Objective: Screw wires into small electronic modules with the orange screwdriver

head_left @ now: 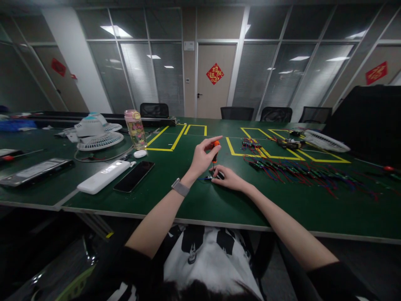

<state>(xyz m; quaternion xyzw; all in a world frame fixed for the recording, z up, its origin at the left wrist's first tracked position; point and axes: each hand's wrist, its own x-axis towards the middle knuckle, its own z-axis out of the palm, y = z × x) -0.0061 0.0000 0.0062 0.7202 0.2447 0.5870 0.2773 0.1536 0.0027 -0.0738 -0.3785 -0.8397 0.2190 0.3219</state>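
My left hand (203, 159) is closed around the handle of an orange and black screwdriver (215, 158), which stands upright with its tip pointing down. Just below, my right hand (230, 177) pinches a small dark part (209, 178) against the green table, its fingers close to the screwdriver's shaft. A blue wire comes out of that part on the left. My fingers hide much of the part, so its exact kind does not show.
To the right lie several small circuit boards with red and blue wires (288, 169). On the left are a black phone (134, 175), a white power bank (103, 177), a pink-lidded bottle (135, 130) and a white fan (99, 136). Yellow tape (159, 149) marks the green table (175, 200).
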